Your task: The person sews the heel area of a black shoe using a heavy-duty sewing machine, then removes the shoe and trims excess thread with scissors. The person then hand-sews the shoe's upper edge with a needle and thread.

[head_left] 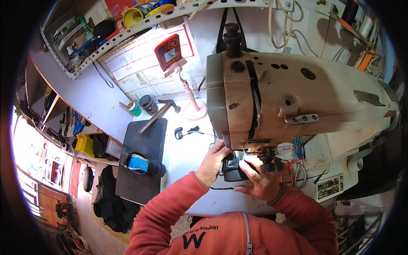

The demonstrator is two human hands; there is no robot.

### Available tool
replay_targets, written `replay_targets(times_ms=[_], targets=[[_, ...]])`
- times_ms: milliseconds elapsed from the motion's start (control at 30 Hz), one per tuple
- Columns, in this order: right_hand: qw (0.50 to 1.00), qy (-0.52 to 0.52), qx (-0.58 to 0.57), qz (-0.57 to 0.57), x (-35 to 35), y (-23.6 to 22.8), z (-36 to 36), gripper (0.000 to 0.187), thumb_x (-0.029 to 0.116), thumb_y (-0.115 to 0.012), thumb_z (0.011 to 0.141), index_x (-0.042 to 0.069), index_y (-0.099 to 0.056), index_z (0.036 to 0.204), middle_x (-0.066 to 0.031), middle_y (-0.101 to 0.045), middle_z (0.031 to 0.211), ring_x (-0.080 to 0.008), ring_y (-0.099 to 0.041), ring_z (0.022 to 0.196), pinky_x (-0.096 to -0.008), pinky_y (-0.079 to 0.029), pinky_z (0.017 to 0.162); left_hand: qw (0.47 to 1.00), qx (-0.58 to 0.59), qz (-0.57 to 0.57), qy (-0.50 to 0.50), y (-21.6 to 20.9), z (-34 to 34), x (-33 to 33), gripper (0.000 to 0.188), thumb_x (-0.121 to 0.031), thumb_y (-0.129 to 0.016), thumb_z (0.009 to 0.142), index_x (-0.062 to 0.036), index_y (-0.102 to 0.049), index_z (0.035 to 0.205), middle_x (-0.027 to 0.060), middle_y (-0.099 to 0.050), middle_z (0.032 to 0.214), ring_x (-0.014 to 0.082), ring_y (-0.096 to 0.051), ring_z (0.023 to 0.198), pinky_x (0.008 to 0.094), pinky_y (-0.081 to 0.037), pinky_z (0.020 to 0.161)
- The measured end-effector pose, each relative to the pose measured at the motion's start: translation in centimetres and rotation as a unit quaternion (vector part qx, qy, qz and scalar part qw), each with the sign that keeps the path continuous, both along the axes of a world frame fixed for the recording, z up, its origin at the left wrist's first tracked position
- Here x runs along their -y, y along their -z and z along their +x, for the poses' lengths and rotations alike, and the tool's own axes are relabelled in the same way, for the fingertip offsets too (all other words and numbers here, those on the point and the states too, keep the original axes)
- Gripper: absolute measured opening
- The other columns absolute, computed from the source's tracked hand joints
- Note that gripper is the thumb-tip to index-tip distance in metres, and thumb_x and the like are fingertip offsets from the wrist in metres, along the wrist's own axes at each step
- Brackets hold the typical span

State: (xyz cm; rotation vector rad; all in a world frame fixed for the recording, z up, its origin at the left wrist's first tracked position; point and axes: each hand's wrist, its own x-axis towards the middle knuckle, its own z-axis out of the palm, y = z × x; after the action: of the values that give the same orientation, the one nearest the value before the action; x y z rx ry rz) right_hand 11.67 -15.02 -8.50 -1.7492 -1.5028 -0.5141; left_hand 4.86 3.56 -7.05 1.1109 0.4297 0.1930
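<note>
A large beige sewing machine (293, 91) fills the right side, its head above my hands. Under its needle area lies a glossy black piece (233, 173) that looks like leather; its exact kind is hard to tell. My left hand (211, 165) pinches the left edge of this piece, fingertips close to the machine head. From the right, my right hand (262, 182) rests on the piece with fingers stretched forward and the thumb spread apart toward me. The machine head hides the far part of the piece and some fingertips.
Left of my hands, a dark board (142, 180) carries a hammer (155, 117) and a black item with a blue patch (138, 162). Beyond stand a pink phone stand (194, 107) and a dark jar (148, 104). Red-handled scissors (290, 168) lie by my right hand.
</note>
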Motion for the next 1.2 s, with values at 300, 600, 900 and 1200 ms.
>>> replay_targets(times_ms=[300,600,900,1200], targets=[[1.0,0.023,-0.003,0.014,-0.2,0.7,0.2,0.032,0.032,-0.078,0.075,0.015,-0.065,0.099,-0.0123,-0.048,0.102,-0.0345,-0.051,0.101,-0.0523,-0.043,0.089,0.995,0.081,-0.037,0.045,-0.4,1.3,-1.5,0.026,-0.002,-0.061,0.089,0.0028,-0.062,0.114,0.0088,-0.069,0.104,0.0159,-0.065,0.093,0.0296,-0.05,0.086],[0.999,0.049,-0.019,0.013,-0.5,0.6,0.3,0.035,0.039,-0.077,0.078,0.01,-0.06,0.088,-0.0153,-0.048,0.104,-0.0364,-0.051,0.099,-0.052,-0.043,0.086,0.992,0.082,-0.092,-0.003,0.0,1.9,-0.5,0.021,0.001,-0.057,0.089,0.0021,-0.062,0.11,0.0087,-0.068,0.099,0.0162,-0.065,0.083,0.0291,-0.054,0.076],[0.998,0.061,-0.013,0.028,-1.1,0.1,-1.0,0.034,0.027,-0.08,0.074,0.009,-0.066,0.099,-0.015,-0.049,0.1,-0.0336,-0.052,0.091,-0.0441,-0.044,0.078,0.99,0.095,-0.106,-0.005,0.1,2.2,-1.1,0.023,0.003,-0.055,0.086,0.0031,-0.062,0.108,0.0097,-0.067,0.1,0.0178,-0.066,0.085,0.0307,-0.055,0.076],[0.998,0.059,0.014,0.032,-1.4,0.0,-1.2,0.035,0.023,-0.079,0.074,0.01,-0.069,0.105,-0.0117,-0.049,0.09,-0.0307,-0.052,0.08,-0.0397,-0.045,0.066,0.992,0.079,-0.099,0.013,0.9,2.4,-1.7,0.027,0.002,-0.057,0.085,0.005,-0.061,0.112,0.0117,-0.066,0.105,0.0198,-0.067,0.089,0.033,-0.055,0.079]])
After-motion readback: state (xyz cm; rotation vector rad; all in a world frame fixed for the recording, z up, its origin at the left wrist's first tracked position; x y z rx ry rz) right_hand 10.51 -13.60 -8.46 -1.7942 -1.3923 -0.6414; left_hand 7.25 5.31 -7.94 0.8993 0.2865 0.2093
